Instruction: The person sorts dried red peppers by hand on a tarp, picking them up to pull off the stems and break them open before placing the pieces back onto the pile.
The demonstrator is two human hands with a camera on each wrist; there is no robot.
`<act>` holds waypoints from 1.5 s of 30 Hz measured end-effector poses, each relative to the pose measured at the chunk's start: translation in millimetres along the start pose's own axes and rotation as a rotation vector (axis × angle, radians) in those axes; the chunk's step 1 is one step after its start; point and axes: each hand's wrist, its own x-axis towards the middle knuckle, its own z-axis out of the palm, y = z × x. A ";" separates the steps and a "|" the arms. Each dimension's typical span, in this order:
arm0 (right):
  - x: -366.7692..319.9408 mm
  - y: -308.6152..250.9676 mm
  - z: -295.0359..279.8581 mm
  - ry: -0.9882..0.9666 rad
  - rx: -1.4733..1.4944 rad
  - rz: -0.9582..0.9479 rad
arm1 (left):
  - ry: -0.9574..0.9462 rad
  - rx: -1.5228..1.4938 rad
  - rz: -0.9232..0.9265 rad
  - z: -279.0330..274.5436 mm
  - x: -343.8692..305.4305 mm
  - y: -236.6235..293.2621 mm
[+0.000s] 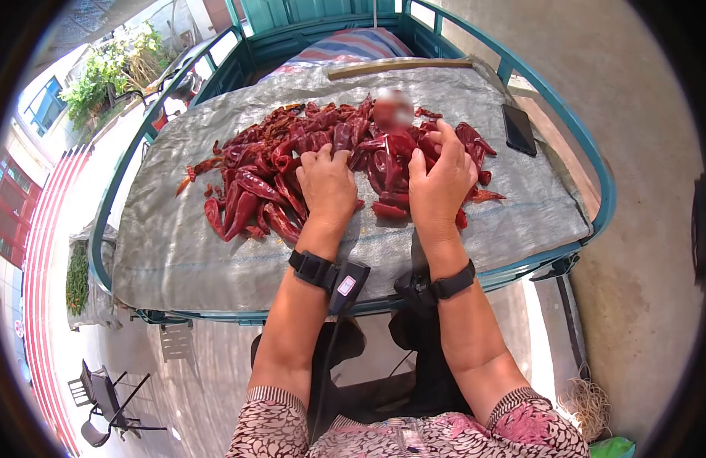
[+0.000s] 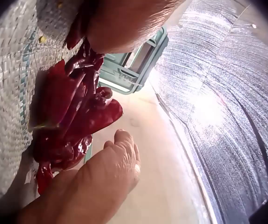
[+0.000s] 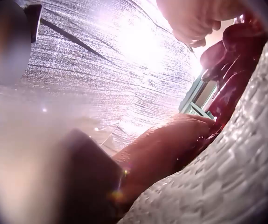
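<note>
Many dried red chili peppers (image 1: 254, 183) lie in a loose heap on a grey woven sheet (image 1: 192, 259). My left hand (image 1: 327, 187) rests at the near middle of the heap, its fingertips on the peppers and partly hidden among them. To its right, my right hand (image 1: 444, 179) hovers over the heap's right side with thumb and fingers spread apart. A glossy pepper (image 1: 391, 164) lies between the two hands. In the left wrist view, the right hand (image 2: 101, 182) shows loosely bent fingers beside peppers (image 2: 78, 107). The right wrist view shows the left hand (image 3: 166, 144) low against the peppers.
The sheet covers the bed of a cart with green metal rails (image 1: 604, 183). A black phone (image 1: 518, 130) lies right of the heap, and a wooden stick (image 1: 398, 69) lies behind it. Striped cloth (image 1: 345, 46) sits farther back. A chair (image 1: 109, 401) stands on the ground at left.
</note>
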 end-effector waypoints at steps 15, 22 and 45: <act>-5.6 -2.9 4.0 -0.070 0.097 -0.046 | -0.075 0.102 -0.026 -1.3 -0.3 2.4; -3.9 -3.4 1.4 -0.047 0.101 -0.086 | 0.241 -0.470 -0.148 -16.3 14.0 12.0; -2.0 -7.4 -0.7 -0.081 0.402 0.045 | -0.072 -0.162 0.173 10.6 -1.8 10.7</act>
